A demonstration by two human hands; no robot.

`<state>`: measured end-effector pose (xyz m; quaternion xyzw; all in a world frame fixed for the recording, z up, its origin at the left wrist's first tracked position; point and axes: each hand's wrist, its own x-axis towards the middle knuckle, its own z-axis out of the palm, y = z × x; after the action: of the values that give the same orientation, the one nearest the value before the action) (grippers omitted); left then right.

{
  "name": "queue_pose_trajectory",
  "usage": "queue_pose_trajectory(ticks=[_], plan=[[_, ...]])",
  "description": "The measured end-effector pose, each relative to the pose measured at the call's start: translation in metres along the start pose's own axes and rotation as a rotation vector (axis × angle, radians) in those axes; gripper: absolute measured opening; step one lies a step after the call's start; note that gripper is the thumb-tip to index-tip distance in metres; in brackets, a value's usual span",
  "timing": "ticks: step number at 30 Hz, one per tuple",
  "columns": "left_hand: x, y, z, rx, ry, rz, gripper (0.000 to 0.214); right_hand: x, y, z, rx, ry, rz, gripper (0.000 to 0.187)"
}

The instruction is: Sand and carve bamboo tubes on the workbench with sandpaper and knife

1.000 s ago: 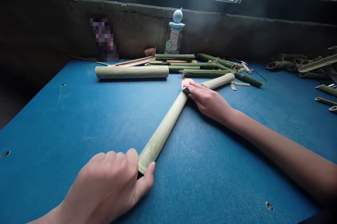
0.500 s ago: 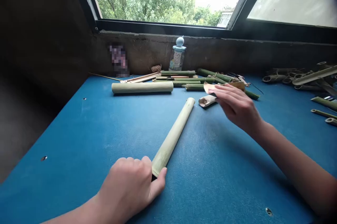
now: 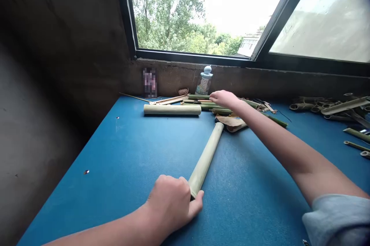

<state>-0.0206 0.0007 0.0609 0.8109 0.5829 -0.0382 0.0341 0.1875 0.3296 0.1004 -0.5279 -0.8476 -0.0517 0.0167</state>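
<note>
left hand (image 3: 169,205) found curled over the near end of a pale bamboo tube (image 3: 206,157), thumb down beside it. tube lies flat on the blue table (image 3: 115,153), angled toward the far edge. its far end sits just beside a crumpled tan sheet (image 3: 231,123). right hand (image 3: 225,99) extended palm down toward the far edge, fingers at a pile of green bamboo stalks (image 3: 202,104); contact cannot be confirmed. grey sleeve (image 3: 337,219) noted on the right arm. a second pale bamboo tube (image 3: 172,110) lies parallel to the far edge. also along that edge: a ball of twine (image 3: 183,91) and a blue-capped bottle (image 3: 204,81). cut bamboo pieces (image 3: 315,105) are heaped toward the right edge.
</note>
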Motion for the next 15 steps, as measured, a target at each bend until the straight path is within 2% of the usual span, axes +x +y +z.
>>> queue_pose_trajectory(ticks=[3,7,15], plan=[[-0.002,-0.001,-0.002,-0.035,-0.032,-0.006,0.050,0.023,-0.017,0.022,-0.083,-0.017,-0.001,0.033],[-0.003,-0.002,-0.001,-0.078,-0.036,0.012,0.052,0.033,-0.027,0.044,-0.145,0.030,0.012,0.035],[-0.003,-0.003,0.003,-0.026,0.011,0.046,0.056,0.025,-0.008,0.046,-0.082,0.029,-0.043,0.034]])
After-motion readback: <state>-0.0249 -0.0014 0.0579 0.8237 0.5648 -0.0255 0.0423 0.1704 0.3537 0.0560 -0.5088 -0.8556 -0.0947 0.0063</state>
